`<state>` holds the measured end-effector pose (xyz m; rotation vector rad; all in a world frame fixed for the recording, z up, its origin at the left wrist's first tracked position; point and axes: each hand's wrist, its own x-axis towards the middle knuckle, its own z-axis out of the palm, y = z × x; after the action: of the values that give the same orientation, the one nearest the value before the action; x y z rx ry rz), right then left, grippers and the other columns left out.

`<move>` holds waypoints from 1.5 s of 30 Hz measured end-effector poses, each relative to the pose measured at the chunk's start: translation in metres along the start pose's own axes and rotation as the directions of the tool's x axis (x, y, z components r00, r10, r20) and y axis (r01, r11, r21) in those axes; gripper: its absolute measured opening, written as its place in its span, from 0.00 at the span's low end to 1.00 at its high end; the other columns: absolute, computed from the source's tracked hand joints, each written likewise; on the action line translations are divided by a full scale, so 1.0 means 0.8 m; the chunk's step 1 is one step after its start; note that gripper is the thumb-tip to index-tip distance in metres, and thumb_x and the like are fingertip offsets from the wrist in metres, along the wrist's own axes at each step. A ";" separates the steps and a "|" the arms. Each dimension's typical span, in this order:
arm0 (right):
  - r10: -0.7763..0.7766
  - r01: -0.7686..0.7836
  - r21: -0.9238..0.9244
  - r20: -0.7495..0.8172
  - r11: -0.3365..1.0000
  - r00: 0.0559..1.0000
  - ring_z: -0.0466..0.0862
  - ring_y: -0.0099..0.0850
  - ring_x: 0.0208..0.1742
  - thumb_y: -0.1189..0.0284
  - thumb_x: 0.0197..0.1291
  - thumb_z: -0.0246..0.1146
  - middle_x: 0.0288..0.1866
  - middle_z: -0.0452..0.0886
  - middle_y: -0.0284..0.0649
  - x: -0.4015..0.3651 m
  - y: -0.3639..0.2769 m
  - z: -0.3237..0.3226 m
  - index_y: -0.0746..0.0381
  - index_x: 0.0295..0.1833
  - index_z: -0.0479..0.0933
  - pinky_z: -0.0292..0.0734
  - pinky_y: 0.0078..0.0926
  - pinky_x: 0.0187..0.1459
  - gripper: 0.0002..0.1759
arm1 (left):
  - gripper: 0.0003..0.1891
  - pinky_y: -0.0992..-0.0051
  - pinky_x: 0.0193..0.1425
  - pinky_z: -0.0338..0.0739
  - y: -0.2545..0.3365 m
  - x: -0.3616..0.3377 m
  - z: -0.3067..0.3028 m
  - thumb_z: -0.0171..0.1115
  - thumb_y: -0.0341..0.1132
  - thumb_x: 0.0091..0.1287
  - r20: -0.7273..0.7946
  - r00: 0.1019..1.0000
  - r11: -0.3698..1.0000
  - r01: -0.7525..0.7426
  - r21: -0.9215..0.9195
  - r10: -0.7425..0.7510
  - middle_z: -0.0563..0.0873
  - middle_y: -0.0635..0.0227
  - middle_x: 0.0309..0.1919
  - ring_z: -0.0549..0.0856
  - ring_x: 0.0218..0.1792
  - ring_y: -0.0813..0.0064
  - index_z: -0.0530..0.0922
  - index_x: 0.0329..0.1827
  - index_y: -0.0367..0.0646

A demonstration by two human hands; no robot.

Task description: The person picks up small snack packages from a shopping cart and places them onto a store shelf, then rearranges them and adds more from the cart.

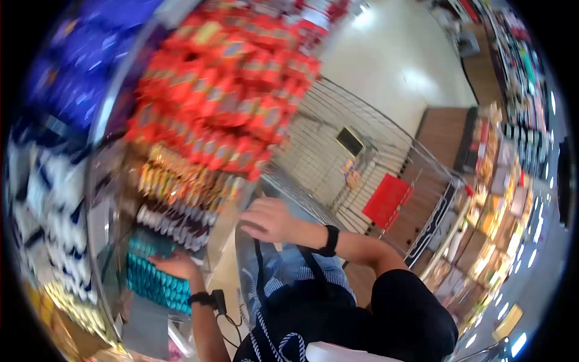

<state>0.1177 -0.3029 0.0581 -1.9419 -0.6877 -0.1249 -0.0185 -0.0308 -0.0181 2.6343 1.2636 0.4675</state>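
Observation:
My left hand (175,265), with a dark band at its wrist, reaches to a row of teal packets (154,283) on the low part of the shelf. Its fingers are stretched out against or just over the packets; contact is hard to tell. In front of my body, my right hand (269,220), wearing a black wristband (330,240), has its fingers curled at the top of a clear plastic bag (283,265) with black straps. The fingertips are partly hidden. Rows of brown-and-white packets (178,226) and orange-yellow packets (187,181) hang above the teal ones.
A metal shopping cart (386,139) with a red panel (388,200) stands beyond my right arm. Red packets (223,90) fill the upper shelf, and blue packets (84,66) are at far left. Boxed goods (482,229) line the right side. A cable (229,323) hangs near my left wrist.

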 end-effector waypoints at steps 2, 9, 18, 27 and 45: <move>0.225 -0.221 0.041 -0.115 0.974 0.968 0.77 0.34 0.25 0.74 0.47 0.64 0.24 0.76 0.38 -0.043 0.035 -0.044 0.62 0.33 0.76 0.73 0.29 0.29 0.07 | 0.35 0.58 0.62 0.64 0.014 0.002 -0.007 0.55 0.24 0.55 0.073 0.995 0.997 0.067 0.048 -0.070 0.67 0.44 0.55 0.69 0.57 0.49 0.49 0.66 0.29; 0.814 -0.901 -0.283 -0.399 0.329 0.422 0.77 0.47 0.34 0.68 0.52 0.62 0.34 0.77 0.51 -0.261 0.284 -0.160 0.67 0.42 0.72 0.73 0.38 0.36 0.16 | 0.29 0.54 0.56 0.68 -0.013 0.003 0.006 0.53 0.30 0.59 0.065 0.996 0.972 -0.067 0.225 0.054 0.67 0.47 0.51 0.69 0.53 0.50 0.54 0.62 0.27; 0.736 -0.863 -0.078 -0.564 -0.498 -0.374 0.41 0.62 0.68 0.38 0.36 0.65 0.67 0.49 0.57 -0.457 0.459 -0.150 0.74 0.66 0.45 0.43 0.63 0.62 0.65 | 0.24 0.52 0.63 0.58 -0.081 0.029 0.000 0.57 0.39 0.59 0.183 0.956 0.725 -0.292 0.624 0.228 0.72 0.56 0.40 0.71 0.47 0.52 0.66 0.50 0.29; 0.679 -0.823 -0.062 -0.601 -0.565 -0.421 0.34 0.65 0.69 0.38 0.34 0.66 0.71 0.41 0.58 -0.436 0.469 -0.131 0.72 0.69 0.40 0.41 0.68 0.60 0.68 | 0.37 0.59 0.49 0.71 -0.141 0.054 -0.002 0.55 0.33 0.59 0.354 0.862 0.238 -0.453 0.859 0.363 0.73 0.58 0.35 0.75 0.40 0.57 0.43 0.66 0.34; 0.733 -0.956 0.141 -0.616 -0.258 -0.289 0.71 0.45 0.47 0.57 0.37 0.68 0.43 0.70 0.53 -0.496 0.462 -0.117 0.60 0.54 0.71 0.67 0.39 0.49 0.35 | 0.33 0.57 0.42 0.72 -0.039 0.013 0.006 0.50 0.32 0.61 0.041 0.998 0.929 -0.053 0.365 0.041 0.72 0.51 0.38 0.76 0.38 0.55 0.46 0.66 0.35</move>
<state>-0.0022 -0.6598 -0.3439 -2.1188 1.6549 0.2630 -0.0329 -0.0033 -0.0295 2.9670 1.3987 0.2079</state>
